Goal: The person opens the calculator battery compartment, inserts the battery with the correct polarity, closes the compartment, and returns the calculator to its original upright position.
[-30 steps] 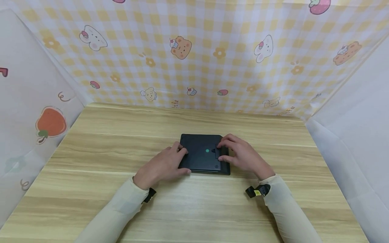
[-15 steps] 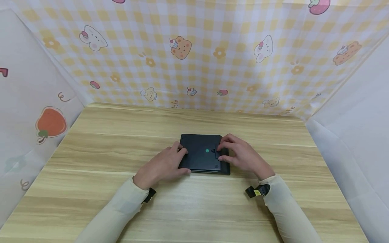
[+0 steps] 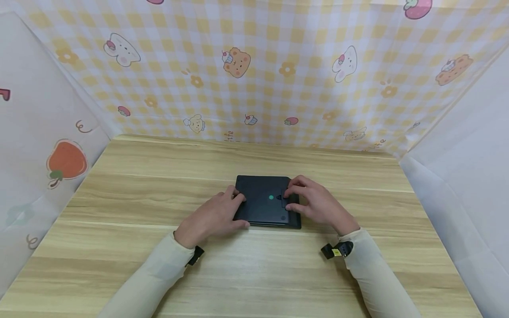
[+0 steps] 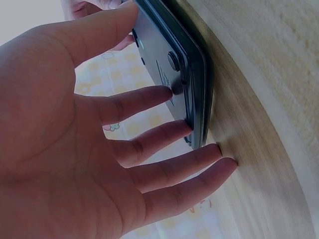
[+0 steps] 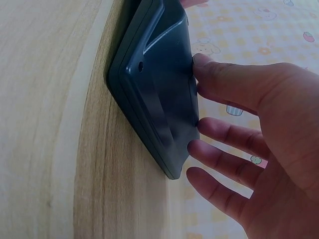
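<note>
A black calculator [image 3: 260, 201] lies face down on the table, its back showing a green round sticker and a small battery cover [image 3: 284, 202] near the right end. My left hand [image 3: 216, 214] rests at its left side, fingertips on the back and thumb by the near edge. In the left wrist view that hand [image 4: 99, 129] has its fingers spread, two fingertips reaching past the casing. My right hand [image 3: 318, 203] touches the battery cover area with thumb and fingertips. Lightly bent fingers of the right hand [image 5: 279, 139] meet the raised, thicker end of the casing.
The wooden table [image 3: 254, 274] extends around the calculator on all sides. A yellow checked cloth [image 3: 254, 88] hangs behind its far edge. White cloth sides [image 3: 43, 154] stand at left and right. Each wrist carries a small black camera [image 3: 328, 251].
Between one second and half a second ago, the right fingertips shifted very slightly over the battery cover. The left hand and the calculator have stayed in place.
</note>
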Tool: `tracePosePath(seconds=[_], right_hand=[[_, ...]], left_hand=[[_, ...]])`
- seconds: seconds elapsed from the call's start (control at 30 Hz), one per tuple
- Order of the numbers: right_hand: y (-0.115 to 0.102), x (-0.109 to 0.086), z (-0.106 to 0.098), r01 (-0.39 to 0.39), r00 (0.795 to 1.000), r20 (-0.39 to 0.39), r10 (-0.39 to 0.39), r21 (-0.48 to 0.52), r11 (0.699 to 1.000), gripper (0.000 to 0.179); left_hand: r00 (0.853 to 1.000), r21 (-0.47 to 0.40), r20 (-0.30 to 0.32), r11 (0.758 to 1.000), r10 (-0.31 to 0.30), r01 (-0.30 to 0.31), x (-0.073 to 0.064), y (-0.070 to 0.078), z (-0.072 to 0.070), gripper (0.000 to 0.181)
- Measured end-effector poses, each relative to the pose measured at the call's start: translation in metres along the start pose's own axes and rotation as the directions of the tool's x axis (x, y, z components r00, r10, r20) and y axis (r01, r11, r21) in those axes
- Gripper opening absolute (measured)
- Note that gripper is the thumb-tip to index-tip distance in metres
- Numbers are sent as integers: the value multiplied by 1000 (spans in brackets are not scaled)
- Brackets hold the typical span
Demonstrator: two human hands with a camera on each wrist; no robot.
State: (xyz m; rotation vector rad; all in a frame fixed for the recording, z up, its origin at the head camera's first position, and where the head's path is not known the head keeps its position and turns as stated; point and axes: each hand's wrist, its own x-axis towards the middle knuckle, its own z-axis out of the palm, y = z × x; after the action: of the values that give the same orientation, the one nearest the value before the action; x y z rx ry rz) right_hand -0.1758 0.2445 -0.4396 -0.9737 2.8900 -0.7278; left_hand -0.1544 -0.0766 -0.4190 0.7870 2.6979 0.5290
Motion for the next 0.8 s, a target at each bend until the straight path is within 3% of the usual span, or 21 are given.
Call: tracePosePath(seconds=[0.8], right_hand=[[-1, 0, -1, 0, 1000, -6, 0, -2, 1000, 25]], left_hand=[[1000, -2, -4, 1000, 6, -6, 0, -1, 1, 66]])
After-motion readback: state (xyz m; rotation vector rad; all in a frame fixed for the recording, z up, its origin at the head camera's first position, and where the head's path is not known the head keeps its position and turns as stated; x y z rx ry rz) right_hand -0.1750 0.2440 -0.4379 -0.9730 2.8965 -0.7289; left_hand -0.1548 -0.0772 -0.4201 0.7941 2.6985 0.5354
